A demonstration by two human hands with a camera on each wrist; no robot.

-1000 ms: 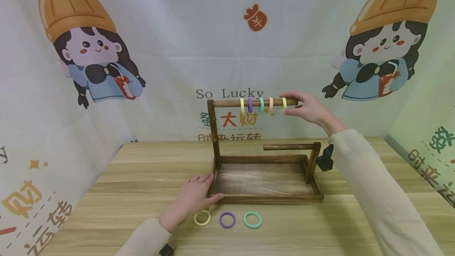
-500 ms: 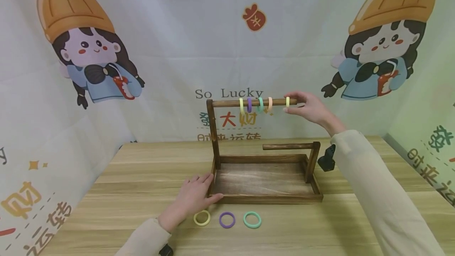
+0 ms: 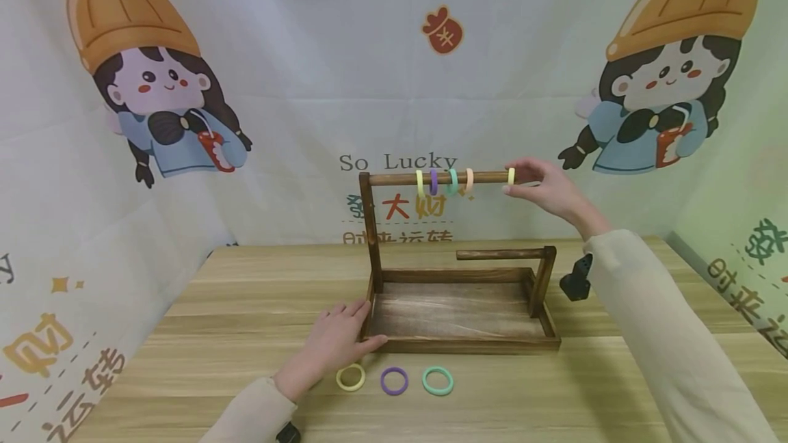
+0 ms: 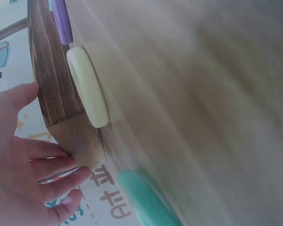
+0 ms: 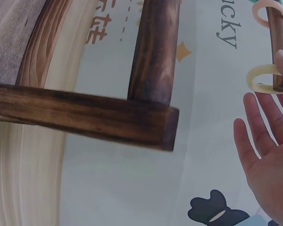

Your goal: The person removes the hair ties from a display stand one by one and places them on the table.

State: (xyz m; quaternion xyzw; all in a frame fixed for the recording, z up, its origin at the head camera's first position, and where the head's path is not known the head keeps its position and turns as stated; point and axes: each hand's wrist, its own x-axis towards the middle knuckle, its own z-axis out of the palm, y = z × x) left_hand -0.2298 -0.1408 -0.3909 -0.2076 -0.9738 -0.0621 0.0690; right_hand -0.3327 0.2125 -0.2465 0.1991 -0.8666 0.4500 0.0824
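At left, touching tray (image 3: pixel 468 345) corner with left hand (image 3: pixel 329 339), fingers extended, unchanged. Farther right, pinching pale-yellow ring (image 3: pixel 511 176) with right hand (image 3: pixel 550 190), well apart from left; slid rightward along upper bar (image 3: pixel 394 180) since earlier, now at free tip, farther from peach ring (image 3: pixel 470 186).

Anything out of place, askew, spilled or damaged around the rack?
Nothing looks spilled, askew or damaged. One yellow ring stands apart from the peach ring, near the free end of the upper rod, but the right grip holds it there, so that seems deliberate.
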